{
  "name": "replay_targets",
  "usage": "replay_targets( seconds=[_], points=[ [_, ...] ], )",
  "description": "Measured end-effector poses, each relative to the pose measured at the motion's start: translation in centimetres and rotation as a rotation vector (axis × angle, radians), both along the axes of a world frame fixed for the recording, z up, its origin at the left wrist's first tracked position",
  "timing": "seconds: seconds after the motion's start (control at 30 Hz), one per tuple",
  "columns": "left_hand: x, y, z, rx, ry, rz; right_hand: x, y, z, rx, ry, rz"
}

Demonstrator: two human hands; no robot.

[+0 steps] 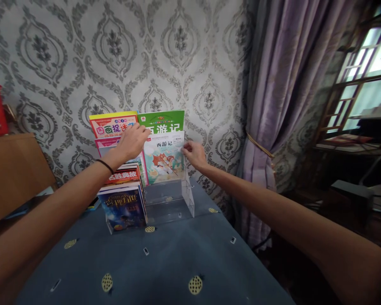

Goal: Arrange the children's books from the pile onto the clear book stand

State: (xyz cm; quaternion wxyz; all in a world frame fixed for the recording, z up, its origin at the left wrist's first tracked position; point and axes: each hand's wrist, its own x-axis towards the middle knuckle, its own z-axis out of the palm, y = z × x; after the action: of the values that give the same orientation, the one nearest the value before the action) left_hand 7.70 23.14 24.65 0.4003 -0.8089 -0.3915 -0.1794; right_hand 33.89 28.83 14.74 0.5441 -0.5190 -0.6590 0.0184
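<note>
- One white-and-teal paper picture book (163, 163) stands upright in the right half of one clear plastic tiered rack (188, 197), overlapping one bright green book (161, 117).
- Right hand (195, 154): fingertips pinched on its right edge.
- Left hand (133, 142): half-curled by its top left corner, can't tell if it's gripping.
- One glossy dark blue book (123, 210), front left.

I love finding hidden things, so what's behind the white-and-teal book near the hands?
A green book stands behind the white-and-teal book. Its top strip shows, with white lettering; the lower part of its cover is hidden, so I can't tell what's there.
</note>
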Motion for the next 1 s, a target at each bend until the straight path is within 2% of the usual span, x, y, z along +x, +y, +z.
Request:
replay_targets(
  seconds=[0.17, 0.3, 1.0],
  points=[
    [-0.1, 0.2, 0.2, 0.022, 0.019, 0.046, 0.2, -0.3, 0.0, -0.014, -0.013, 0.004],
    [-0.3, 0.4, 0.4, -0.018, -0.027, 0.018, 0.2, -0.5, 0.0, -0.02, -0.023, 0.006],
    [-0.5, 0.0, 0.2, -0.022, -0.045, -0.039, 0.7, -1.4, 0.2, 0.006, -0.004, 0.048]
  ],
)
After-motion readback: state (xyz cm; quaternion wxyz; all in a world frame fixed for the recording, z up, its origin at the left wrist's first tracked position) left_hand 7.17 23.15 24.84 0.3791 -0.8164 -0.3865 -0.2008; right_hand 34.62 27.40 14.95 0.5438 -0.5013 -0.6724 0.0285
